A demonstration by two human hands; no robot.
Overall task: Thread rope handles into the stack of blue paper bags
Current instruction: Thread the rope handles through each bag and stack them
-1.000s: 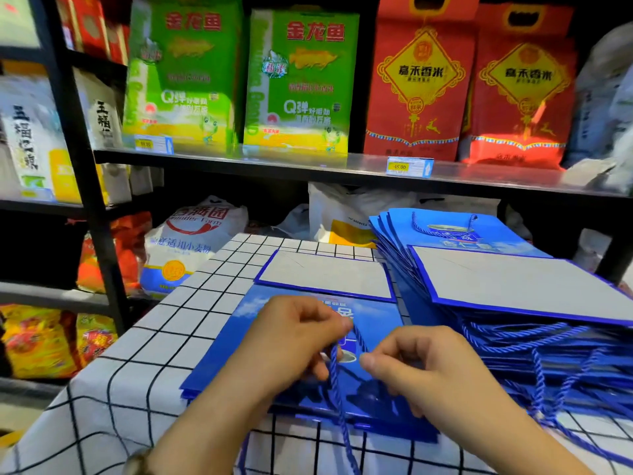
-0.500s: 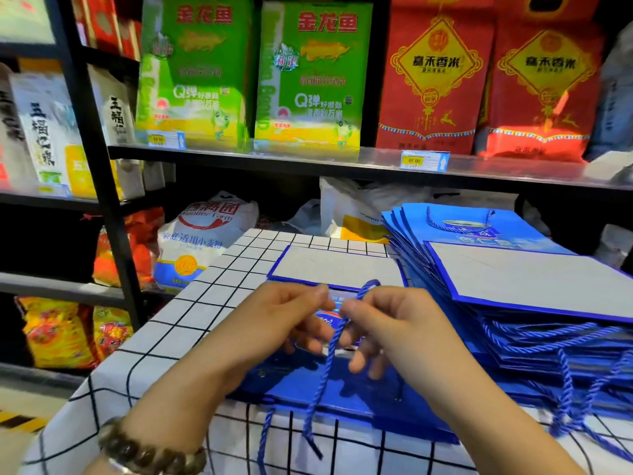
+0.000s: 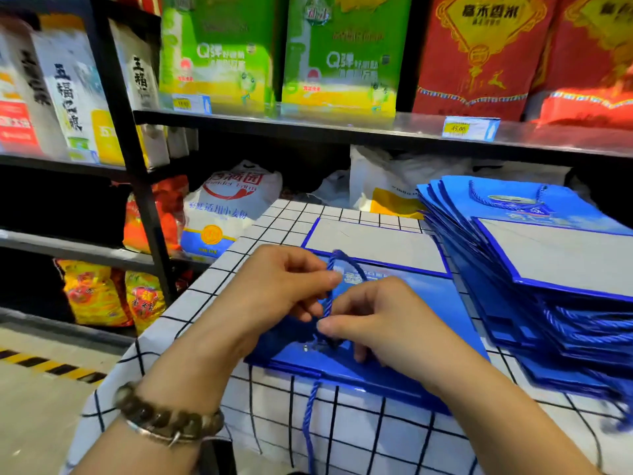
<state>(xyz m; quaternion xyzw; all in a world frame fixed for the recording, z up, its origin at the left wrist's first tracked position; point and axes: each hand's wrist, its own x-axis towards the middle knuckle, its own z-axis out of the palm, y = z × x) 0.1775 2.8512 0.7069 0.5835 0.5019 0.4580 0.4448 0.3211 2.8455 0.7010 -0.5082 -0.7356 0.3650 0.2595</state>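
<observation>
Pinching the rope [image 3: 329, 298] between them, left hand [image 3: 284, 286] and right hand [image 3: 383, 320] should keep it taut while feeding its end through the bag [image 3: 431, 303].

One view is on record: a wide-angle camera worn on the head, facing forward and down. It stands over the near edge of the table [image 3: 274, 228], close enough that both forearms enter from the bottom border. The left hand [image 3: 284, 286] and right hand [image 3: 380, 317], each pinching the rope handle [image 3: 329, 296], sit just below frame centre, above the table's near half. Beyond the table, shelving [image 3: 342, 128] fills the upper half. Left of the table, floor [image 3: 41, 389] shows. Detail blurs toward the borders.
</observation>
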